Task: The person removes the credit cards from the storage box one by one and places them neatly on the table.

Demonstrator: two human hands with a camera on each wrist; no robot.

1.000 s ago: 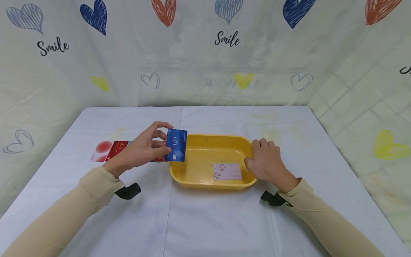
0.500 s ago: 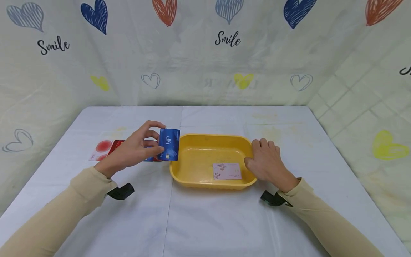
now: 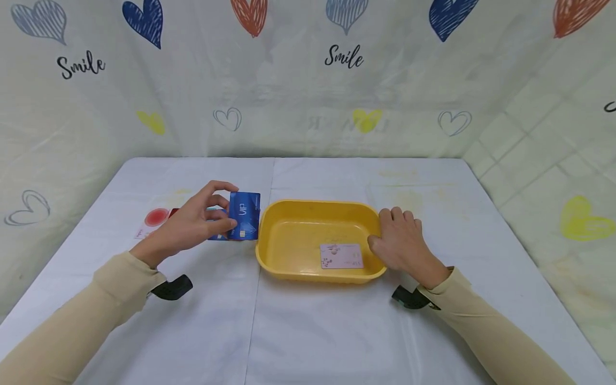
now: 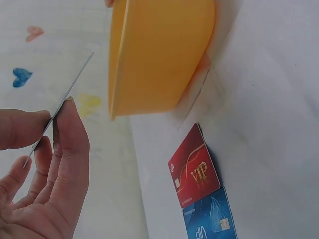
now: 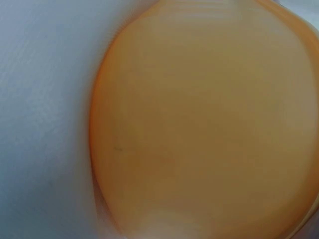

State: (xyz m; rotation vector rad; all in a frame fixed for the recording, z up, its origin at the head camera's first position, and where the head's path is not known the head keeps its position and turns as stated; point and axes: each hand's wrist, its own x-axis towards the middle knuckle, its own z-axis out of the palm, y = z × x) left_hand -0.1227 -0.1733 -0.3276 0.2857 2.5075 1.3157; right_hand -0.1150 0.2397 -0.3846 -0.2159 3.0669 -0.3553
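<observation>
Thumb and fingers of my left hand pinch a blue VIP card, held up just left of the yellow tray. In the left wrist view that card appears edge-on. Curled over the tray's right rim, my right hand grips it; the right wrist view is filled by the tray's blurred outer side. A pale pink card lies in the tray's front right. On the table, a red VIP card and another blue card lie end to end, mostly hidden by my left hand in the head view.
At the left end of the card row lies a white card with red circles. A white cloth covers the table. Behind it hangs a pale curtain printed with hearts and "Smile".
My left hand has moved left with the blue VIP card, from over the tray's left rim to beside it, covering more of the card row. The right hand and tray stay put.
</observation>
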